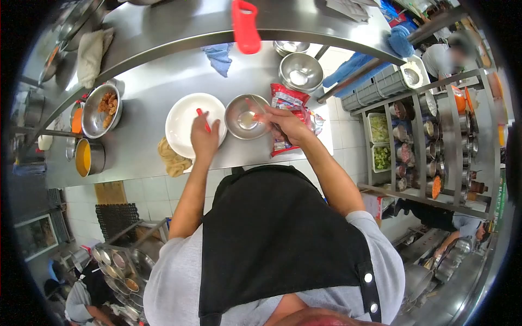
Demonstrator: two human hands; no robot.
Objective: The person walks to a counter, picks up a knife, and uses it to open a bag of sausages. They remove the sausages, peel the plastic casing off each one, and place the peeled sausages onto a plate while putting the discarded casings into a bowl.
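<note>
My left hand (205, 137) is closed over the white plate (176, 130), around a slim red object (207, 128) whose kind I cannot make out. To its right stands a steel mixing bowl (232, 120) with a little pale yellow liquid (247, 120) at the bottom. Fingers pinched together, my right hand (288, 125) is at the bowl's right rim. Something thin and clear seems to show at its fingertips, too blurred to name. Below and behind that hand lie red plastic packets (288, 96).
A tan cloth (174, 157) lies beside the plate. At left are a steel bowl of fried pieces (107, 108) and a pot of yellow liquid (83, 156). Nested steel bowls (300, 72) stand at back right. A shelf edge (179, 41) with a hanging red object (246, 30) crosses overhead.
</note>
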